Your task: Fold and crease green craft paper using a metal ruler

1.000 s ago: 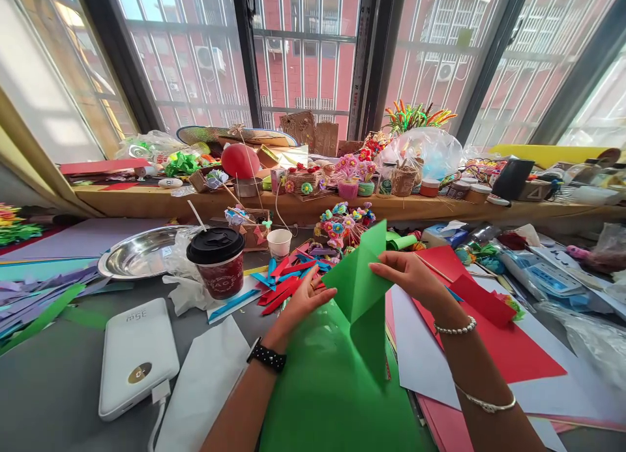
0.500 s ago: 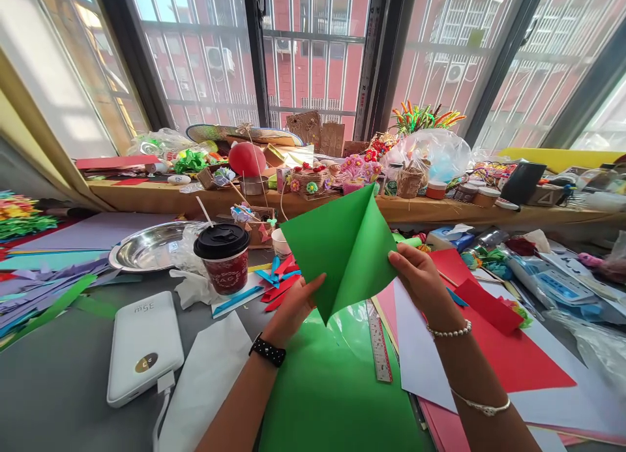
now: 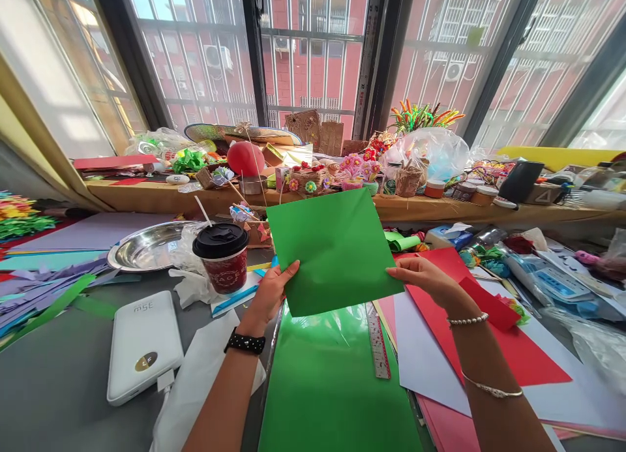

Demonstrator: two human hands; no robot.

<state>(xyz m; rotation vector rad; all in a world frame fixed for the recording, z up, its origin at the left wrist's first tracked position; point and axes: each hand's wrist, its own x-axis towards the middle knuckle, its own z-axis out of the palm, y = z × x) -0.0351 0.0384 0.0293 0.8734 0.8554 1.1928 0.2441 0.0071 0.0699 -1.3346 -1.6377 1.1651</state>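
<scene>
A sheet of green paper [image 3: 332, 250] is held up in the air, spread nearly flat, with a faint diagonal crease. My left hand [image 3: 272, 287] pinches its left edge, thumb in front and fingers behind. On the right, my right hand [image 3: 421, 274] grips the lower right edge between thumb and fingers. Below the sheet lies a larger glossy green sheet [image 3: 337, 393] on the table. A ruler with a red edge [image 3: 378, 344] rests on its right side.
Left of my arms are a lidded drink cup [image 3: 222, 263], a white power bank [image 3: 145, 347] and a metal tray [image 3: 128, 259]. Red paper [image 3: 513, 347] and white sheets lie to the right. Behind, a ledge [image 3: 195, 196] carries many crafts under barred windows.
The green paper has gone from bent along a diagonal to opened out nearly flat. My hands have moved apart, the left one further left and the right one slightly lower.
</scene>
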